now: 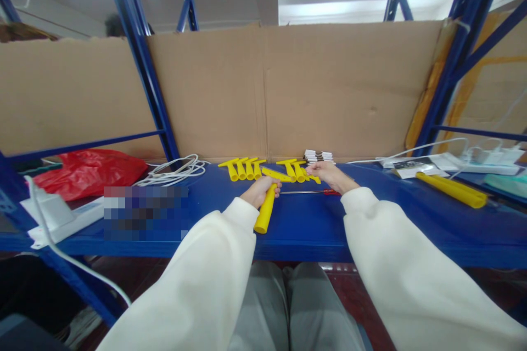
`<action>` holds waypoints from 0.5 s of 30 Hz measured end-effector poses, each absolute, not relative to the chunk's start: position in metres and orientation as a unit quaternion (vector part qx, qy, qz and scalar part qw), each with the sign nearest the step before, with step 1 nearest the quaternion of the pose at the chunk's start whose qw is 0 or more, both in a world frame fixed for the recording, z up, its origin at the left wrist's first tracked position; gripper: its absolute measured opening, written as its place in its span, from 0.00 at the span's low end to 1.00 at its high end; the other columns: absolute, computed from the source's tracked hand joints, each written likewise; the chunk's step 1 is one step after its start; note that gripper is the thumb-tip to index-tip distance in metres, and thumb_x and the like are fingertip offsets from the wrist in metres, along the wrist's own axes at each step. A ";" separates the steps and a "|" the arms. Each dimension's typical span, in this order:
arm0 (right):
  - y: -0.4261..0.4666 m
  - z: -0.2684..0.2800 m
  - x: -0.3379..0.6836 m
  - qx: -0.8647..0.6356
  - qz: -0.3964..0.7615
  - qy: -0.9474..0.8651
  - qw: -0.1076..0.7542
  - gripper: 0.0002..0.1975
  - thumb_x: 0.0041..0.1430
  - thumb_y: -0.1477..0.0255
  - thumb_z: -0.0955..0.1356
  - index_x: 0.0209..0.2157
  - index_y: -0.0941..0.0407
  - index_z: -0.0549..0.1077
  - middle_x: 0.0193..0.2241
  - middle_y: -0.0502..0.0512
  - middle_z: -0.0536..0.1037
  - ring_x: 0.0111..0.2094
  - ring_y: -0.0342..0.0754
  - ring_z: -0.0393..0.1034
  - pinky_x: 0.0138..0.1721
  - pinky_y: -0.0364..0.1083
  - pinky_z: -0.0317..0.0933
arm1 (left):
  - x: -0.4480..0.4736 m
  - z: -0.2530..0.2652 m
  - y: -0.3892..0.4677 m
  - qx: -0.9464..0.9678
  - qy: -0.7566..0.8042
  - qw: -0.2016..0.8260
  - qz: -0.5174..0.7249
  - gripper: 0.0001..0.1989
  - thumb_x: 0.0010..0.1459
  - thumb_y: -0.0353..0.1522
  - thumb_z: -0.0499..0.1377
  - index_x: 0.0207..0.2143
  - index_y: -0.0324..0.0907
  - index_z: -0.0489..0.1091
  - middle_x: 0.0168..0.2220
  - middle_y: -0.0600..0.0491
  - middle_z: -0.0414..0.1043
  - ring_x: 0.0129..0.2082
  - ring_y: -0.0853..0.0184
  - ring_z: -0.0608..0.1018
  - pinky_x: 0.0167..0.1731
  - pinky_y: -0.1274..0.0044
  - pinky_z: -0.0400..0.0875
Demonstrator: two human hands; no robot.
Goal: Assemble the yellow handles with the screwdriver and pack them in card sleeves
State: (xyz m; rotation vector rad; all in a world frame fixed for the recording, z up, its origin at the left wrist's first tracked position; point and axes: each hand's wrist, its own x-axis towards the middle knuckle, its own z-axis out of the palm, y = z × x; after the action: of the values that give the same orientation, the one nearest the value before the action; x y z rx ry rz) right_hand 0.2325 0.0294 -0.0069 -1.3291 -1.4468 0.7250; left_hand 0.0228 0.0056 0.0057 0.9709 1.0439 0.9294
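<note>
My left hand (261,191) is wrapped round the upper handle of a yellow T-shaped plastic tool (267,213). Its round handle end tilts down toward the table's front edge, and its crossbar (276,175) shows beyond my fingers. My right hand (328,175) is closed in a pinch to the right, just before a stack of small white-and-dark pieces (318,156); whatever sits in its fingertips is too small to make out. Between my hands lies a screwdriver (330,192) with a red handle, partly under my right hand. Similar yellow T-shaped tools stand in rows at the left (241,169) and middle (295,170).
Cardboard (329,88) walls off the back of the blue table (304,225). On the left are a red plastic bag (93,173), coiled white cable (177,170) and a power strip (78,219). A yellow tube (453,189) and another power strip (489,164) lie right.
</note>
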 end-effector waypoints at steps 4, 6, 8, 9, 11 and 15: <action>0.020 -0.010 0.212 -0.495 0.330 -0.640 0.486 0.03 0.43 0.71 0.71 0.23 0.56 0.75 0.24 0.50 0.78 0.30 0.45 0.70 0.39 0.45 0.65 | 0.023 0.004 0.007 0.451 0.449 0.676 0.371 0.12 0.57 0.16 0.49 0.27 0.40 0.62 0.16 0.60 0.60 0.11 0.77 0.60 0.12 0.85 0.54; 0.019 -0.012 0.203 -0.475 0.330 -0.662 0.476 0.05 0.43 0.70 0.71 0.24 0.56 0.74 0.25 0.50 0.78 0.30 0.45 0.70 0.40 0.46 0.65 | 0.023 0.004 0.007 0.459 0.438 0.683 0.361 0.11 0.58 0.17 0.50 0.28 0.39 0.63 0.16 0.60 0.60 0.11 0.77 0.60 0.12 0.86 0.54; 0.018 -0.013 0.197 -0.466 0.320 -0.676 0.473 0.06 0.44 0.69 0.71 0.24 0.56 0.74 0.25 0.50 0.77 0.30 0.46 0.70 0.40 0.47 0.64 | 0.023 0.003 0.008 0.465 0.429 0.687 0.358 0.11 0.58 0.17 0.50 0.29 0.39 0.64 0.16 0.60 0.60 0.12 0.77 0.60 0.12 0.85 0.54; 0.018 -0.014 0.195 -0.465 0.311 -0.680 0.474 0.06 0.44 0.68 0.71 0.24 0.56 0.74 0.25 0.50 0.77 0.30 0.46 0.70 0.40 0.47 0.65 | 0.023 0.003 0.008 0.466 0.425 0.688 0.358 0.11 0.57 0.17 0.50 0.30 0.39 0.64 0.17 0.60 0.61 0.12 0.77 0.60 0.13 0.85 0.54; 0.019 -0.015 0.193 -0.469 0.284 -0.690 0.472 0.06 0.45 0.68 0.71 0.24 0.56 0.74 0.25 0.50 0.77 0.31 0.47 0.70 0.41 0.48 0.65 | 0.022 0.002 0.008 0.467 0.415 0.695 0.357 0.10 0.56 0.17 0.51 0.30 0.39 0.64 0.17 0.59 0.61 0.12 0.77 0.61 0.13 0.85 0.55; 0.019 -0.015 0.192 -0.488 0.246 -0.701 0.459 0.05 0.47 0.68 0.70 0.24 0.56 0.75 0.27 0.51 0.78 0.33 0.48 0.71 0.41 0.48 0.65 | 0.023 0.002 0.008 0.472 0.396 0.707 0.348 0.10 0.55 0.17 0.52 0.30 0.39 0.65 0.18 0.59 0.62 0.12 0.77 0.61 0.13 0.85 0.55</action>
State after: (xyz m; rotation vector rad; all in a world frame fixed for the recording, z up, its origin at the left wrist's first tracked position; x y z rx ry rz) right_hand 0.1925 0.0187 -0.0154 -1.2022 -1.7260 0.6052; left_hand 0.0226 0.0081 0.0022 1.0476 0.8802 0.7724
